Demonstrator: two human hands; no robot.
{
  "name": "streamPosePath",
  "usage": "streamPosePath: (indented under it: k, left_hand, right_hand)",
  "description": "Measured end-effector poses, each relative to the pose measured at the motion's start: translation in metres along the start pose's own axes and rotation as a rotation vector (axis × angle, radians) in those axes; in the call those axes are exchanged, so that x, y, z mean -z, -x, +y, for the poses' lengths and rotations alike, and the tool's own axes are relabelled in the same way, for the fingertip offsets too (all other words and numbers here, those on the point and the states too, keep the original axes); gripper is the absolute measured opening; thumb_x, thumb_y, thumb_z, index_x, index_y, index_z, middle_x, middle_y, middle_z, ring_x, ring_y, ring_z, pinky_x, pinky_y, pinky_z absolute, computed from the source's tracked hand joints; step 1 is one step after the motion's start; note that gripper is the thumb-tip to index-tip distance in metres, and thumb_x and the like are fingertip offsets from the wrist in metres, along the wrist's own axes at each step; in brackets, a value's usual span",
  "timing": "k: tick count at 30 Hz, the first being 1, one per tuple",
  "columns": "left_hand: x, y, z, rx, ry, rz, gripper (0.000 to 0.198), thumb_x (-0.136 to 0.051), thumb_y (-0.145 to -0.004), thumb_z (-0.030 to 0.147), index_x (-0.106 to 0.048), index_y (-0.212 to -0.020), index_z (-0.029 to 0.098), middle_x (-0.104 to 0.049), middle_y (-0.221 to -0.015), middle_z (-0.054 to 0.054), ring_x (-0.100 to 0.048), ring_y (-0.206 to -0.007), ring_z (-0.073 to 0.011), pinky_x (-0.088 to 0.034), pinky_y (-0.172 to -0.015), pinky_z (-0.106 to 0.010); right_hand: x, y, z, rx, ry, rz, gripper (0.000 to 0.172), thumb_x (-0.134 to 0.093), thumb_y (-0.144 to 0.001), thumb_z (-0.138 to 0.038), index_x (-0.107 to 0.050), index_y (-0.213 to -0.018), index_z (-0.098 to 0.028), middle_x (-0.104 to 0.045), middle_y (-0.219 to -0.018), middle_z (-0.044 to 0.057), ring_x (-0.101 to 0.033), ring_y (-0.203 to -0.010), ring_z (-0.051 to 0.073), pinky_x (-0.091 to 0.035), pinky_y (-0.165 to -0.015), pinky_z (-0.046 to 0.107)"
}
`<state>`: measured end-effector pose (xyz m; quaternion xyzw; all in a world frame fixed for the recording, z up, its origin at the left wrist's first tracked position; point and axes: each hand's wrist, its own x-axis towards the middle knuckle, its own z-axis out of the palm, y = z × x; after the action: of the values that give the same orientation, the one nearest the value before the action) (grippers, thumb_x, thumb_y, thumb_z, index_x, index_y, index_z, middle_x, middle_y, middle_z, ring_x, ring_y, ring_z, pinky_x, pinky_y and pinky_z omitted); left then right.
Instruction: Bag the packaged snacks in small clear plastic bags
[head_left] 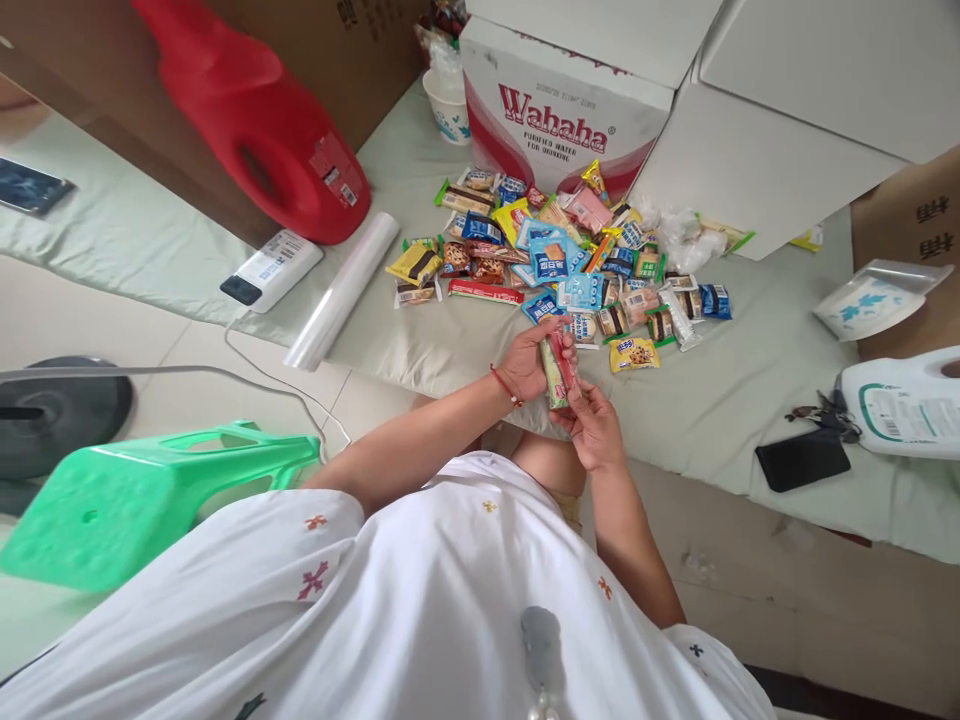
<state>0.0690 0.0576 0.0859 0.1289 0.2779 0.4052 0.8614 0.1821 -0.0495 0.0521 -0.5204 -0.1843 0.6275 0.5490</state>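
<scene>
My left hand (527,362), a red beaded string at its wrist, is closed around slim snack packets (556,377), one side pale green and the other red. From the lower right, my right hand (597,428) pinches their near end between thumb and fingers. Whether these are two packets or one two-coloured wrapper, I cannot tell. Just beyond my hands lies a loose heap of small wrapped snacks (550,255). A yellow cookie packet (634,353) lies at its near edge, and a long red packet (486,291) lies left of my fingers.
Behind the heap stands a Wahaha carton (555,110). To the left are a clear plastic roll (343,290), a white power bank (274,268) and a red jug (262,130). A green stool (112,500) stands lower left. At right lie a black phone (802,460) and a white bottle (911,405).
</scene>
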Motion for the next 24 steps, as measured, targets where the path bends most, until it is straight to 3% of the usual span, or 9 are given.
streamPosePath:
  k: [4, 7, 11, 14, 17, 20, 22, 24]
  left_hand:
    - [-0.005, -0.005, -0.001, 0.063, 0.037, -0.059, 0.016, -0.068, -0.088, 0.031, -0.066, -0.098, 0.019, -0.046, -0.065, 0.005, -0.047, -0.056, -0.0089, -0.049, -0.064, -0.026]
    - [-0.008, -0.013, -0.008, 0.067, 0.111, -0.108, 0.014, -0.071, -0.084, 0.026, -0.067, -0.094, 0.016, -0.043, -0.062, 0.006, -0.044, -0.052, -0.0082, -0.049, -0.061, -0.025]
    - [-0.017, -0.024, -0.029, 0.145, 0.104, -0.105, 0.016, -0.075, -0.080, 0.025, -0.067, -0.090, 0.016, -0.051, -0.065, 0.004, -0.052, -0.056, -0.0098, -0.050, -0.062, -0.026]
    - [-0.021, -0.028, -0.044, 0.151, -0.062, -0.045, 0.028, -0.082, -0.074, 0.028, -0.067, -0.096, 0.017, -0.063, -0.079, -0.001, -0.063, -0.072, -0.0145, -0.051, -0.068, -0.028]
    - [-0.013, -0.023, -0.040, 0.012, -0.343, 0.013, 0.035, -0.084, -0.074, 0.034, -0.067, -0.101, 0.019, -0.067, -0.094, -0.002, -0.065, -0.087, -0.0159, -0.052, -0.078, -0.028]
    - [0.012, -0.007, -0.014, -0.243, -0.749, 0.099, 0.035, -0.079, -0.079, 0.039, -0.064, -0.105, 0.019, -0.066, -0.099, -0.003, -0.063, -0.094, -0.0173, -0.051, -0.084, -0.030]
    - [0.035, 0.008, 0.011, -0.425, -1.033, 0.244, 0.034, -0.074, -0.081, 0.041, -0.062, -0.106, 0.020, -0.066, -0.097, -0.004, -0.063, -0.094, -0.0188, -0.052, -0.086, -0.032]
    - [0.059, 0.021, 0.035, -0.535, -1.233, 0.453, 0.034, -0.068, -0.083, 0.041, -0.060, -0.108, 0.020, -0.066, -0.098, -0.004, -0.064, -0.093, -0.0197, -0.054, -0.084, -0.034]
  right_hand:
    - [0.008, 0.002, -0.002, -0.051, -0.110, -0.058, 0.045, -0.096, -0.065, -0.046, -0.065, -0.090, -0.024, -0.068, -0.083, -0.005, -0.065, -0.066, 0.010, -0.065, -0.066, 0.027]
    - [0.014, 0.003, -0.006, -0.126, -0.174, -0.110, 0.044, -0.095, -0.068, -0.048, -0.068, -0.096, -0.025, -0.072, -0.087, -0.003, -0.070, -0.073, 0.013, -0.065, -0.065, 0.028]
    - [0.032, 0.005, -0.013, -0.169, -0.172, -0.084, 0.046, -0.093, -0.070, -0.049, -0.071, -0.103, -0.026, -0.076, -0.092, 0.000, -0.072, -0.074, 0.015, -0.060, -0.058, 0.023]
    - [0.062, 0.010, -0.024, -0.112, -0.061, 0.005, 0.043, -0.093, -0.071, -0.046, -0.071, -0.102, -0.025, -0.074, -0.090, -0.001, -0.070, -0.070, 0.013, -0.053, -0.052, 0.019]
    - [0.112, 0.018, -0.051, 0.017, 0.231, 0.168, 0.042, -0.086, -0.077, -0.051, -0.070, -0.106, -0.024, -0.076, -0.095, 0.001, -0.070, -0.073, 0.015, -0.054, -0.058, 0.023]
    - [0.169, 0.019, -0.095, 0.073, 0.639, 0.294, 0.049, -0.080, -0.077, -0.057, -0.069, -0.110, -0.022, -0.077, -0.096, 0.004, -0.068, -0.072, 0.018, -0.056, -0.061, 0.029]
    - [0.201, 0.007, -0.133, 0.032, 0.787, 0.327, 0.056, -0.082, -0.072, -0.058, -0.067, -0.113, -0.021, -0.076, -0.092, 0.004, -0.066, -0.065, 0.019, -0.053, -0.052, 0.029]
    - [0.224, -0.019, -0.175, 0.032, 0.889, 0.459, 0.057, -0.085, -0.067, -0.053, -0.065, -0.110, -0.020, -0.071, -0.077, 0.002, -0.062, -0.054, 0.016, -0.044, -0.042, 0.025]
